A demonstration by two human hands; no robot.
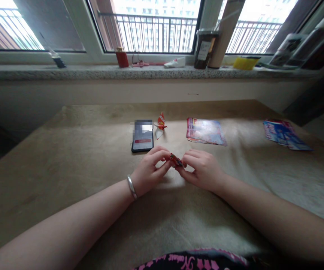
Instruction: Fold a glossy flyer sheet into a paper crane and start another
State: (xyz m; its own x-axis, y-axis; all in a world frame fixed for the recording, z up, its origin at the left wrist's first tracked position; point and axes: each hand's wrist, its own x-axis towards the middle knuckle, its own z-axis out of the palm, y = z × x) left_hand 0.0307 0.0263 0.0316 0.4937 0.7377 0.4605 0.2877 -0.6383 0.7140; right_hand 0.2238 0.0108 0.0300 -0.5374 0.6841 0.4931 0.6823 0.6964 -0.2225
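Between my two hands, just above the table, is a small folded piece of red-orange printed paper [176, 160]. My left hand [154, 165], with a silver bangle [132, 187] at the wrist, pinches its left end between thumb and fingers. At the other end, the thumb and fingers of my right hand [201, 167] are closed on it. Just beyond my left hand lies a phone [142, 140] with a lit, partly blurred screen. To the right of the phone stands a small folded orange and white paper figure [161, 123].
A stack of colourful printed sheets [206, 131] lies beyond my right hand. Farther right are fanned blue printed sheets [287, 135]. Along the back, the stone windowsill [94, 74] holds a red container [121, 58], a dark lidded jar [205, 50] and a yellow item [245, 63].
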